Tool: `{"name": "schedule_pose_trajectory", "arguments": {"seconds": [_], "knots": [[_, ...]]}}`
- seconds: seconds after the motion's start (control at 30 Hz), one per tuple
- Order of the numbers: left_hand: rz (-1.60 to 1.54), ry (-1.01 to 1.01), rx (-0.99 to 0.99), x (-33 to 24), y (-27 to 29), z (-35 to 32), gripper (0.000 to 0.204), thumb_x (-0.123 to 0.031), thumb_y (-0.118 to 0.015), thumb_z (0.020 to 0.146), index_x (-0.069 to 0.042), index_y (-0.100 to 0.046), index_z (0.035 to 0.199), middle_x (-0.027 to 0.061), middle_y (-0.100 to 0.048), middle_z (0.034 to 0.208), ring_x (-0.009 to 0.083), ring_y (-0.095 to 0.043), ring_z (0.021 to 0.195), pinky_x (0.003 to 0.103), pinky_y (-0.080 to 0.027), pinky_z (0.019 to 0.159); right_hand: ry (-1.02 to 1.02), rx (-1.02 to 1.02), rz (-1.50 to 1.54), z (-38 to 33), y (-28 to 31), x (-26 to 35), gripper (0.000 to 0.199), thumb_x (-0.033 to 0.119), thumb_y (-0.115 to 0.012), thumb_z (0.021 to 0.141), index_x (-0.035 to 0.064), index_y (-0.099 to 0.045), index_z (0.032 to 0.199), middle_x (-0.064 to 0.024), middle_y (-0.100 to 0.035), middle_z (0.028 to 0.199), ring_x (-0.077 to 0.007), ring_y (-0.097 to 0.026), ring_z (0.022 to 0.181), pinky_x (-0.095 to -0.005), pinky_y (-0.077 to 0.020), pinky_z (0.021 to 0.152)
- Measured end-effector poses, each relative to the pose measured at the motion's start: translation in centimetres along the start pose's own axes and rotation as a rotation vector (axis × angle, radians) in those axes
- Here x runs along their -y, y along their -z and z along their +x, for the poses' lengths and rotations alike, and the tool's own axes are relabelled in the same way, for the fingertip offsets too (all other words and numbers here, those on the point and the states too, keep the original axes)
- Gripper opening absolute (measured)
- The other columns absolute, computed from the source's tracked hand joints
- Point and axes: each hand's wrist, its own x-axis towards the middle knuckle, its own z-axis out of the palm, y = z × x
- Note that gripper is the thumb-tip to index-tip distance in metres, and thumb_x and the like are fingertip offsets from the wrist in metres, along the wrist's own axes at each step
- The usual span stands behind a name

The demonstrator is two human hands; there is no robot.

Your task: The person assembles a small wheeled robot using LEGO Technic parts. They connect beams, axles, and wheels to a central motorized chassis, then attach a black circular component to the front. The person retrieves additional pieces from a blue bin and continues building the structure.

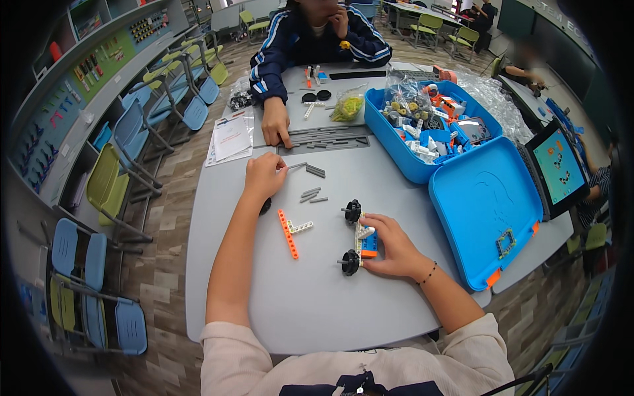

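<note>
A grey toy axle rod [298,165] juts from the pinched fingertips of my left hand [265,175], low over the table. My right hand [395,249] grips a small toy-brick frame [360,239] in white, blue and orange, with its thumb and fingers around the right side. Two black wheels [351,263] sit on this frame, and grey axle ends poke out leftward. Between my hands lies an orange beam [288,234] with a white beam [302,228] joined to it crosswise. Several loose grey axles [309,195] lie beyond. My left forearm partly hides a black wheel [265,206].
Across the table, a person's hand [276,123] touches a grey tray [330,144] of axles. A blue bin [403,162] of parts stands right, its lid [485,204] beside a tablet [559,165]. Papers [231,138] lie at the left edge; a yellow-green bag [348,104] lies far.
</note>
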Motion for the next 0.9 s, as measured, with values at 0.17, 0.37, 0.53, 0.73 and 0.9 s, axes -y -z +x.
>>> {"name": "schedule_pose_trajectory", "arguments": {"seconds": [0.17, 0.37, 0.53, 0.73, 0.9], "knots": [[0.133, 0.059, 0.008, 0.2, 0.1, -0.2, 0.012, -0.019, -0.067, 0.075, -0.007, -0.065, 0.076, 0.0046, -0.062, 0.077, 0.0203, -0.06, 0.075, 0.036, -0.04, 0.077, -0.001, 0.0, 0.005, 0.3, 0.1, 0.0, 0.077, 0.019, -0.078, 0.062, 0.0097, -0.044, 0.131, -0.0161, -0.045, 0.13, -0.0344, -0.043, 0.119, -0.041, -0.039, 0.099], [-0.138, 0.242, 0.045, 2.3, -0.5, -0.1, 0.021, -0.027, -0.066, 0.081, -0.006, -0.065, 0.078, 0.0044, -0.062, 0.074, 0.0155, -0.058, 0.068, 0.032, -0.043, 0.065, -0.022, 0.001, 0.143, 0.6, 0.5, -1.1, 0.076, 0.021, -0.076, 0.063, 0.0087, -0.044, 0.131, -0.0129, -0.048, 0.126, -0.0299, -0.045, 0.118, -0.0405, -0.0396, 0.097], [-0.829, 0.433, -0.118, 7.2, 0.7, -1.0, 0.024, -0.028, -0.061, 0.088, -0.005, -0.064, 0.084, 0.0011, -0.058, 0.074, 0.0099, -0.053, 0.064, 0.024, -0.044, 0.063, -0.046, -0.08, 0.493, 1.7, 0.4, -4.3, 0.062, 0.014, -0.07, 0.073, 0.0079, -0.045, 0.129, -0.0097, -0.053, 0.119, -0.0199, -0.048, 0.113, -0.034, -0.0439, 0.09], [-1.184, 0.528, -0.48, 9.1, 2.2, -5.6, 0.019, -0.023, -0.058, 0.089, -0.005, -0.063, 0.086, -0.0001, -0.057, 0.072, 0.0073, -0.053, 0.063, 0.021, -0.043, 0.059, -0.192, -0.309, 0.485, 6.1, -1.0, -8.3, 0.022, 0.007, -0.06, 0.083, 0.0044, -0.062, 0.104, -0.0026, -0.064, 0.089, -0.0087, -0.058, 0.077, -0.0227, -0.0468, 0.065], [-0.906, 0.506, -0.529, 6.9, 2.0, -8.5, 0.016, -0.02, -0.058, 0.087, -0.005, -0.063, 0.081, -0.0008, -0.055, 0.067, 0.0066, -0.051, 0.061, 0.021, -0.041, 0.055, -0.241, -0.309, 0.469, 10.8, -1.1, -10.6, 0.02, 0.01, -0.059, 0.083, 0.0031, -0.063, 0.101, -0.0029, -0.065, 0.082, -0.0088, -0.058, 0.07, -0.0227, -0.0457, 0.058]]}}
